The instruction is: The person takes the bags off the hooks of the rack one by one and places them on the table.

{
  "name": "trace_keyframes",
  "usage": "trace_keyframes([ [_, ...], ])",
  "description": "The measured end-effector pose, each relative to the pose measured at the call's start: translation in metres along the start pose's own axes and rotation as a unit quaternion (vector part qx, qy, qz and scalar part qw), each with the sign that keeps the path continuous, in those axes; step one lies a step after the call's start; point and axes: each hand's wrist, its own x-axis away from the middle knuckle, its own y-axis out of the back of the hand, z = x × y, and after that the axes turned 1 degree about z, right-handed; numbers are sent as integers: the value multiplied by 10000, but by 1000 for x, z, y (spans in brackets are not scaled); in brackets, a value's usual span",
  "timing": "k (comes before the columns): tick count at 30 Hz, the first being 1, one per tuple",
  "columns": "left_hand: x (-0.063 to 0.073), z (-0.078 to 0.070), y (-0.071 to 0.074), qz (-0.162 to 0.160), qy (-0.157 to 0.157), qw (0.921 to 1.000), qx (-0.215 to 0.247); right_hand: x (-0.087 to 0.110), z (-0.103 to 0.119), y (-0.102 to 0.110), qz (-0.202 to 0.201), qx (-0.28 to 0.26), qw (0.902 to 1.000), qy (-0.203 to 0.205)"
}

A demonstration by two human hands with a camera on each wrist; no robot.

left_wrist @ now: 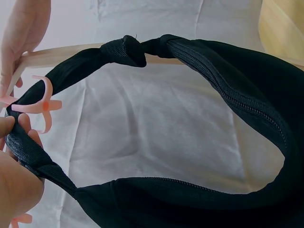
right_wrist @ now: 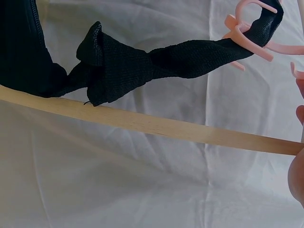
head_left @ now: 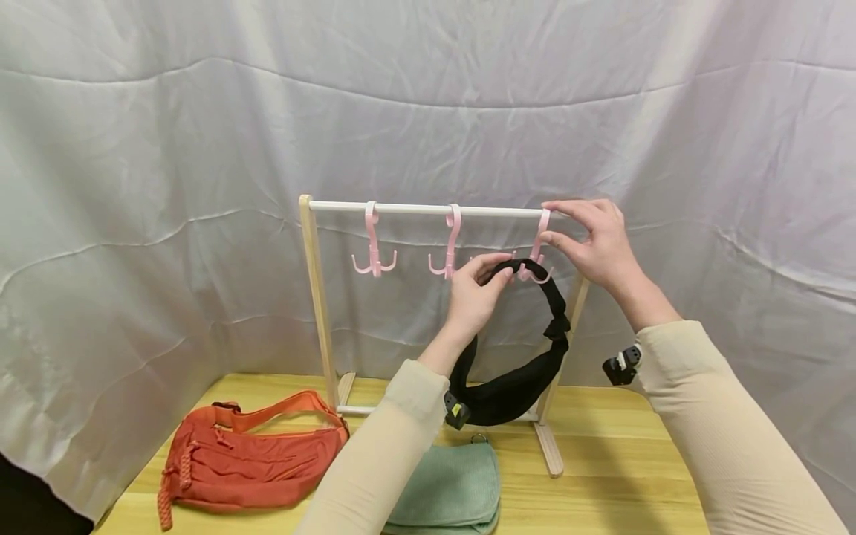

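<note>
A black zippered shoulder bag (head_left: 511,394) with a knotted strap hangs in a loop near the right end of a rack. My left hand (head_left: 476,293) pinches the top of its strap (left_wrist: 28,142), which passes over an arm of the rightmost pink hook (left_wrist: 45,105). At that hook's upper part, by the white rail (head_left: 414,209), my right hand (head_left: 602,241) holds on with thumb and forefinger. In the right wrist view the strap lies among the hook's curved prongs (right_wrist: 256,45), with only a little of my right hand at the edge.
Two more pink hooks (head_left: 373,241) hang along the rail. The rack's wooden left post (head_left: 317,297) stands on the wood-grain table (head_left: 602,446). A red-orange waist bag (head_left: 254,468) lies at the left, and a green pouch (head_left: 451,487) lies in front, partly behind my left sleeve.
</note>
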Motion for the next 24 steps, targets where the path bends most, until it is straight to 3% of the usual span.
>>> trace_keyframes([
  [24, -9, -7, -2, -60, 35, 9998, -173, -2, 3, -3, -92, 27, 10000, 24],
])
